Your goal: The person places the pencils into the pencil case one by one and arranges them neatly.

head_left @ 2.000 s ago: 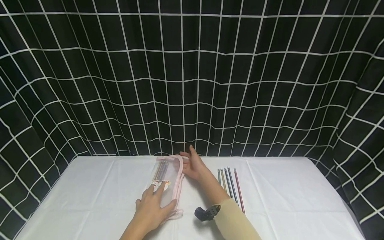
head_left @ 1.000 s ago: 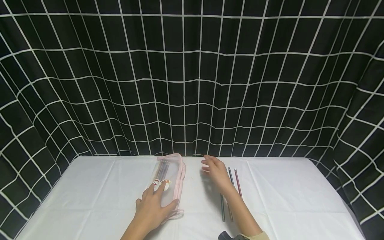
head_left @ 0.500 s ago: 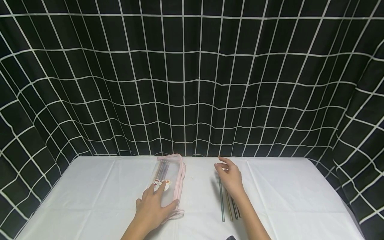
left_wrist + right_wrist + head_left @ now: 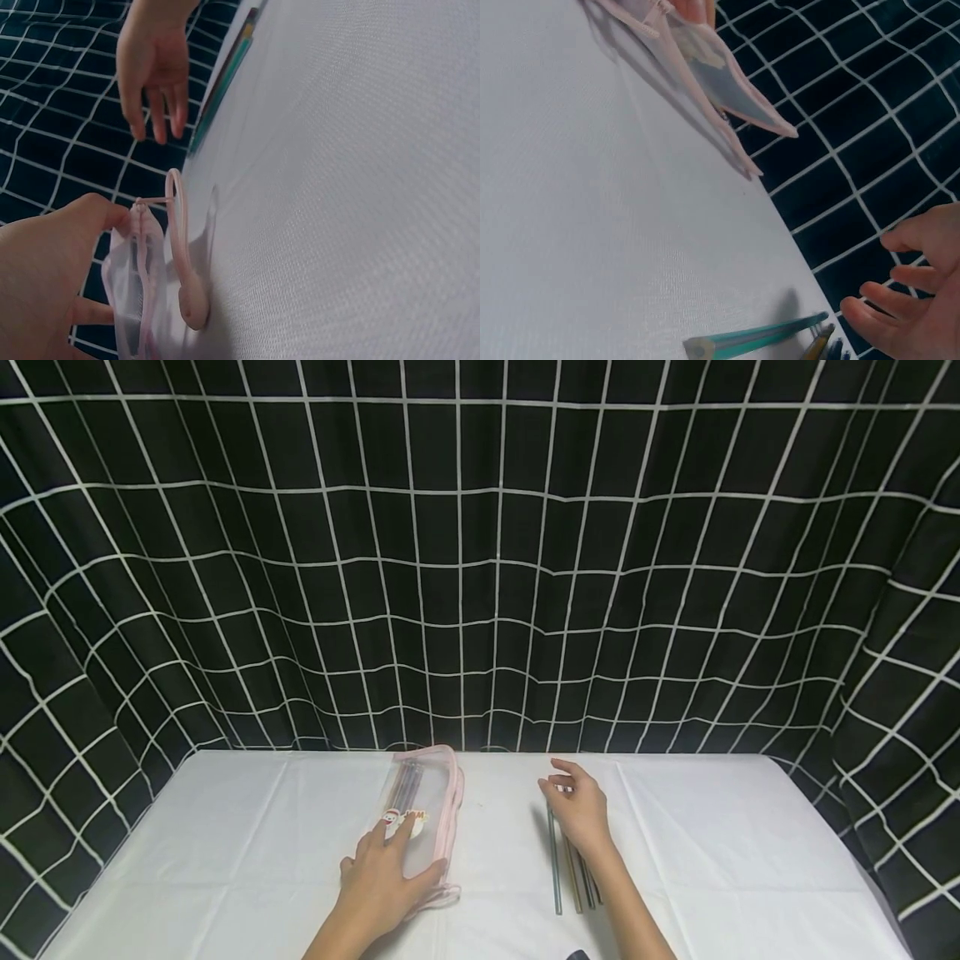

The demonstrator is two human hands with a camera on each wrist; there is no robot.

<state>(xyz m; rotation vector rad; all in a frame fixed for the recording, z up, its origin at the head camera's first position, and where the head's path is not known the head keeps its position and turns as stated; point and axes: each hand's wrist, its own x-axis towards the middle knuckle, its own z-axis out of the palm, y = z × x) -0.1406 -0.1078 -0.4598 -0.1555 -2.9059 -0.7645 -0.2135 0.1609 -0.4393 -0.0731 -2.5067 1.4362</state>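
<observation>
Several pencils (image 4: 556, 868) lie on the tabletop (image 4: 225, 843) right of a pliant-looking pouch (image 4: 452, 810) under the spread left hand (image 4: 375, 877); judged light, stiff, apt to roll; pinch mid-shaft with the right hand (image 4: 583, 810), fingers parted, apparently holding nothing.

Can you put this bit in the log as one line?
left hand: resting on clear pink-edged pouch | right hand: above loose pencils, holding nothing | pouch: open, packed pencils inside

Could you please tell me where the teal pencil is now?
In the head view, the teal pencil lies right of the pink pouch, just left of the gold pencil, its far end near the right hand.
</observation>
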